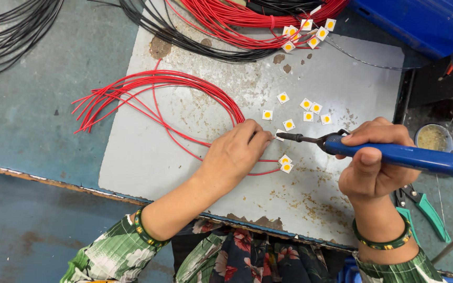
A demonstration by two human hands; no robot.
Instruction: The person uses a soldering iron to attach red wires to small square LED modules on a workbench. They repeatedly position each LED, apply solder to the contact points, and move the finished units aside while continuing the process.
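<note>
The left hand [235,154] pinches a red wire [184,137] with fingers together, pressing its end onto a small white LED chip [279,134] on the grey plate [148,157]. The right hand [373,160], clamped around the blue soldering iron [394,153], holds it lying left-right, tip touching the chip just beside the left fingertips [265,137].

wires [153,89] left, chips [305,111] right, on plate [363,73]

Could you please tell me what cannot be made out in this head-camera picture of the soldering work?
- Small chip at the soldering iron tip: mostly hidden by the left hand fingertips.
- Iron's cord end: cut off by the right edge.
- Green-handled pliers: jaws hidden behind the right hand.
- Small tin: contents too blurred to identify.
</note>
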